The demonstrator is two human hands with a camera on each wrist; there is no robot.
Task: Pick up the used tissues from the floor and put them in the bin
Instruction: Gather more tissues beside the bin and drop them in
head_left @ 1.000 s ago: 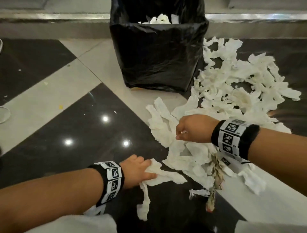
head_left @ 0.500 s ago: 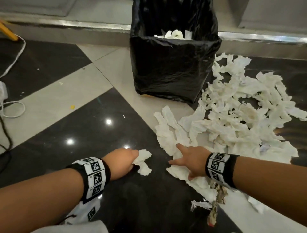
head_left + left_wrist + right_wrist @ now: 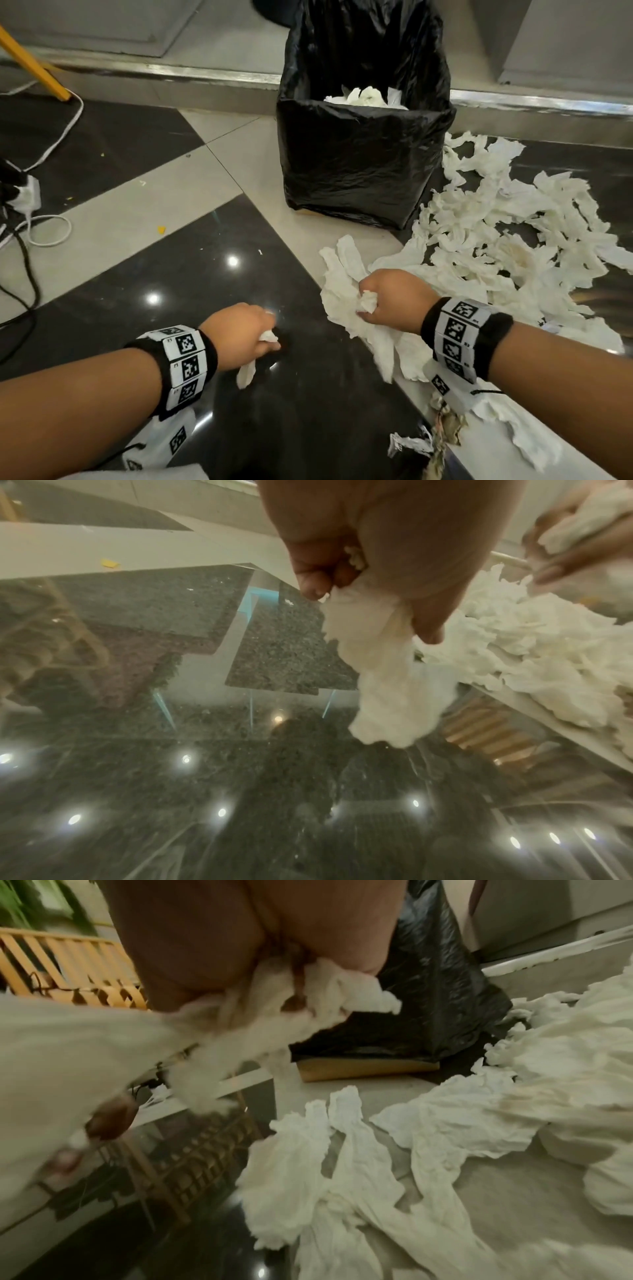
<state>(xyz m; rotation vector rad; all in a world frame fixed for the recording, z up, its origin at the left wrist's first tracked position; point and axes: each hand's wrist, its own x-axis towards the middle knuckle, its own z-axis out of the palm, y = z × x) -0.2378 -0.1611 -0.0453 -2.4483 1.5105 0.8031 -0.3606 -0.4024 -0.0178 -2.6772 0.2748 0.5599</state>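
A bin lined with a black bag (image 3: 363,164) stands on the floor ahead, with white tissues (image 3: 368,97) inside near its rim. A big heap of crumpled white tissues (image 3: 496,240) spreads over the floor to its right. My left hand (image 3: 246,337) grips a small tissue wad (image 3: 383,674) that hangs below the fist, above the dark tile. My right hand (image 3: 387,298) grips a bunch of tissues (image 3: 366,301) at the heap's near left edge; long strips (image 3: 212,1053) trail down from it.
White and black cables (image 3: 44,226) lie on the floor at far left, beside a yellow leg (image 3: 30,61). A metal threshold strip (image 3: 205,73) runs behind the bin. Dirty scraps (image 3: 442,431) lie near my right forearm. Glossy dark tile (image 3: 205,274) lies between my hands and the bin.
My right hand went from lying flat on the tissues to gripping a bunch and lifting it. My left hand bunched its tissue tighter into the fist.
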